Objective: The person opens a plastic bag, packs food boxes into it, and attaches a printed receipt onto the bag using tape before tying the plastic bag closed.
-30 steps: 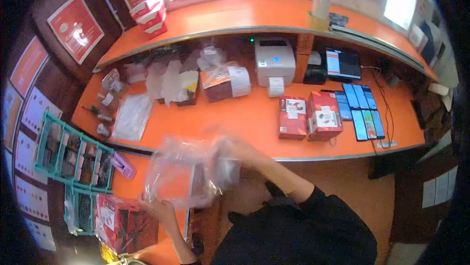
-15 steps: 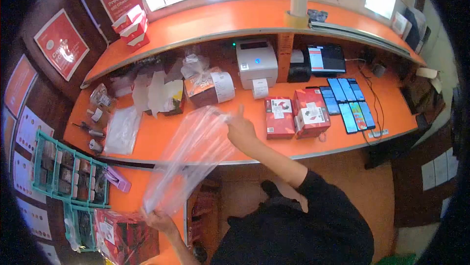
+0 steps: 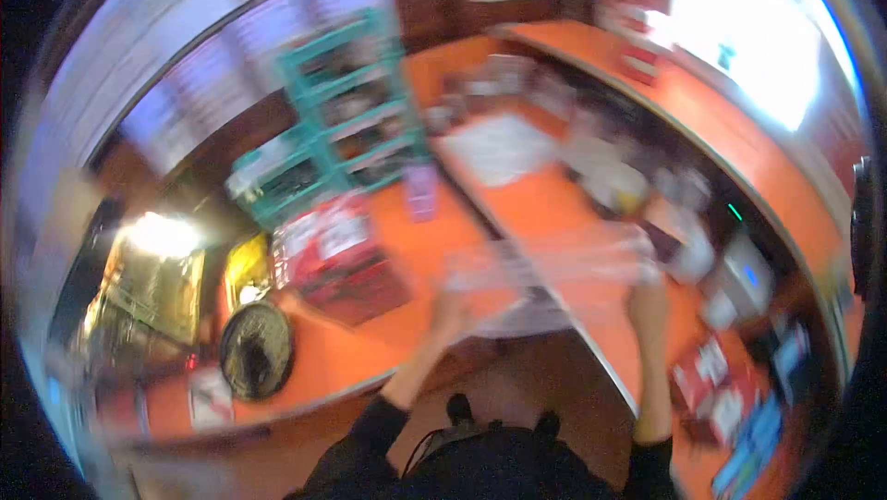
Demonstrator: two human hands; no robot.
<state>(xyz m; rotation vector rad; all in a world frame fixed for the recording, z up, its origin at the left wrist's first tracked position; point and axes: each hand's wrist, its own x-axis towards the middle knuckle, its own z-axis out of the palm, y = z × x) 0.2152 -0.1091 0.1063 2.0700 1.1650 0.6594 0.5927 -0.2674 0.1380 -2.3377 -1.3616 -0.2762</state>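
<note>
A clear plastic bag (image 3: 564, 264) is stretched between my two hands, above the gap where the two orange counters meet. My left hand (image 3: 448, 317) is closed on one end of it, and my right hand (image 3: 647, 297) grips the other end. Motion blur hides the separate fingers. To the left of my left hand, a red box (image 3: 346, 264) with a white label sits on the counter. A purple object (image 3: 420, 193), possibly a stapler, lies behind that box. More red boxes (image 3: 716, 394) stand near my right forearm.
Teal stacked bins (image 3: 356, 107) stand at the back. A dark round tray or pan (image 3: 258, 349) is at the left on the counter. White plastic sheets (image 3: 504, 149), a label printer (image 3: 737, 280) and several phones (image 3: 753, 449) occupy the right counter, below an orange shelf (image 3: 591, 49).
My view has swung to the left, bringing the left counter and teal bins toward the middle. The plastic bag is still in both hands, now held more nearly level.
</note>
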